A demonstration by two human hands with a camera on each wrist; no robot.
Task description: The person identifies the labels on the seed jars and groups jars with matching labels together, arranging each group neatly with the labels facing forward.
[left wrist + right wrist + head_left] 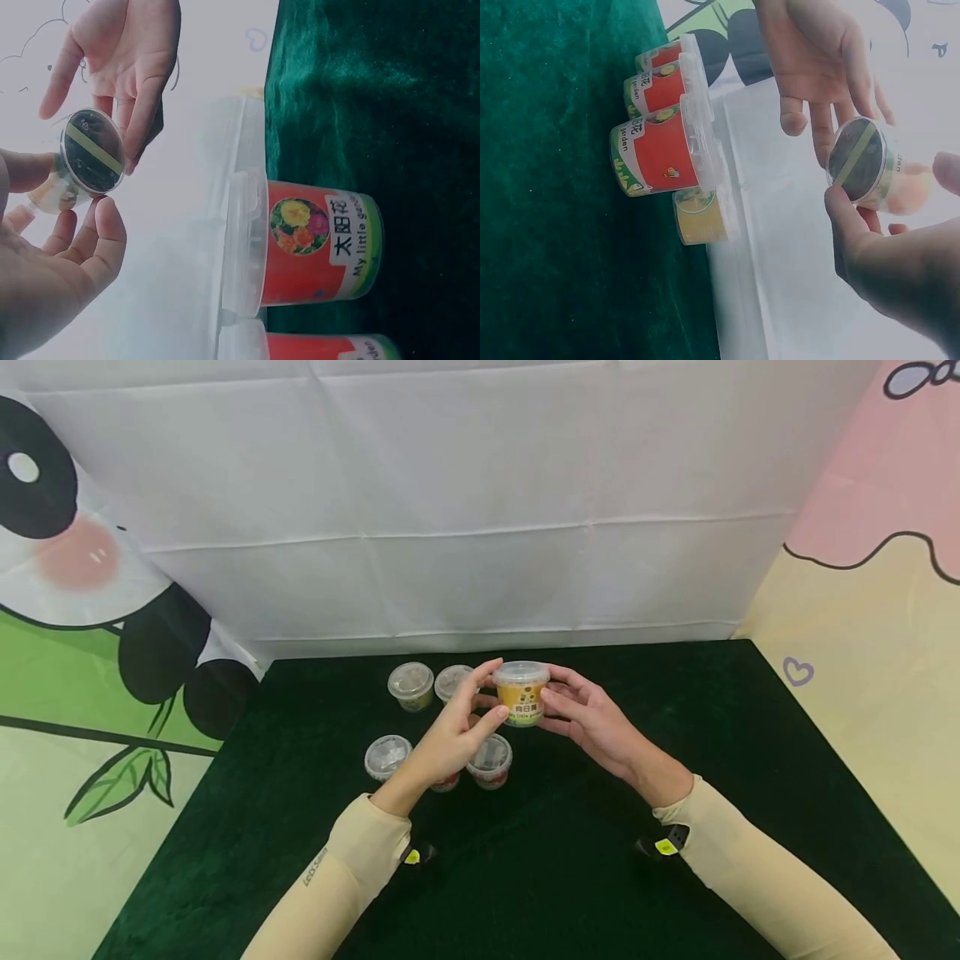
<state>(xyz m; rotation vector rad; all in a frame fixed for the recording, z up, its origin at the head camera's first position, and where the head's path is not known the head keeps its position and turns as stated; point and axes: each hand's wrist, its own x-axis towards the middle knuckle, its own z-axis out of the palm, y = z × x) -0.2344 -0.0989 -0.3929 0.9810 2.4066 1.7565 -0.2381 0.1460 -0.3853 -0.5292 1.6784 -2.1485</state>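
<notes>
Both hands hold a small lidded plastic cup (522, 696) with a yellow label, upright above the dark green cloth in the head view. My left hand (459, 727) has its thumb at the cup's lower left front and its fingers at the left side and behind. From the right, my right hand (588, 714) grips the cup with its thumb on the front and other fingers around the back. Both wrist views show the cup's dark underside (95, 152) crossed by a pale strip. Below the hands stands a red-labelled cup (491, 762).
More lidded cups stand on the green cloth (570, 868): a front-left cup (387, 757), a back-left cup (411, 685) and another back cup (452, 682), partly behind my left hand. A white curtain (465, 527) rises along the table's far edge, with printed cloth at both sides.
</notes>
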